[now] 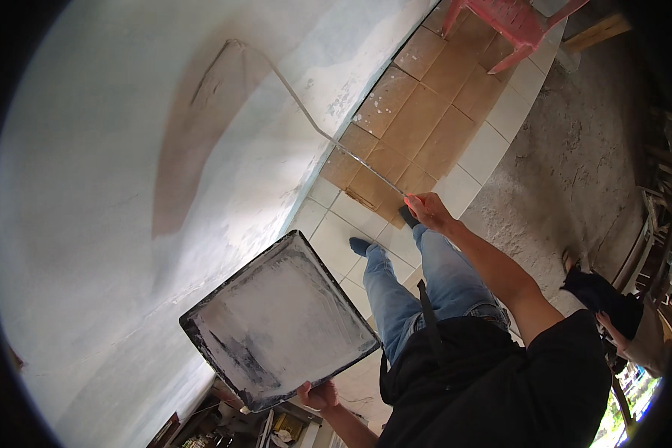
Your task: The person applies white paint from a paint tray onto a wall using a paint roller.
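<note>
My right hand [429,211] grips the reddish handle of a paint roller [328,139]. Its long, thin metal rod bends up to the wall [97,172], where the roller end is pale and hard to make out against a brownish patch [194,149]. Low on the left, my left hand [318,396] is closed on the edge of a black paint tray [339,289], tilted toward me. Whitish paint coats the tray's inside, with dark streaks showing through at its lower left. My left fingers are partly hidden under the tray.
Brown sheets [414,112] spotted with white lie on the floor tiles [358,216] along the wall. A red plastic chair [511,26] stands at the far end. Bare concrete [545,172] lies to the right, where another person [612,299] is partly visible. Cluttered shelves [276,429] sit below the tray.
</note>
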Tool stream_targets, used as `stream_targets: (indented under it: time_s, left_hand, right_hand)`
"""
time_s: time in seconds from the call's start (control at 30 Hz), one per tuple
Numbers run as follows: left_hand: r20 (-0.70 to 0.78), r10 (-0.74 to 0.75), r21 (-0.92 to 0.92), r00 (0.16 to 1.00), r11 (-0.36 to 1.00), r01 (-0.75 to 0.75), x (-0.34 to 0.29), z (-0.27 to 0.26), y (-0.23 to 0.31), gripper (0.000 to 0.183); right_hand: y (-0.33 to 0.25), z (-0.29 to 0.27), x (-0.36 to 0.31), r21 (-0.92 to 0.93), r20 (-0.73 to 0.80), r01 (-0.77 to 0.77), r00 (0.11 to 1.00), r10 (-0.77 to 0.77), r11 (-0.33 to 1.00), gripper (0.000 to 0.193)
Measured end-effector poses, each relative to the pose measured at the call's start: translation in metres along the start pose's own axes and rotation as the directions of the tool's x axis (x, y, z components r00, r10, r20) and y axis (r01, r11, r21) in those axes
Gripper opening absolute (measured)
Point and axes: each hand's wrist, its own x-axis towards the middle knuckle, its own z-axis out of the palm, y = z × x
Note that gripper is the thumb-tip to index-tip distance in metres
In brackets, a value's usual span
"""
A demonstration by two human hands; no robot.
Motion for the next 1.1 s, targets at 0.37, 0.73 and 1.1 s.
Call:
stream_targets:
  time_s: [0.37,0.73,1.1]
  left_hand:
    - [0.037,-0.022,-0.032,0.999,0.999,0.023,0.002,-0.006,0.002,0.067]
    - [0.004,-0.025,-0.059,1.0,0.998,0.025,0.004,-0.014,0.0,0.066]
    - [-0.041,0.009,-0.033,0.999,0.999,-0.01,0.006,-0.006,-0.004,0.06]
  right_hand:
    - [0.046,-0.017,-0.013,-0.243,-0.116,-0.068,0.992,0.041,0.968,0.048]
    - [0.016,-0.01,0.005,-0.059,-0.036,-0.097,0.995,0.095,0.994,0.048]
    - [0.034,-0.02,-0.009,-0.203,-0.125,-0.076,0.991,0.051,0.976,0.048]
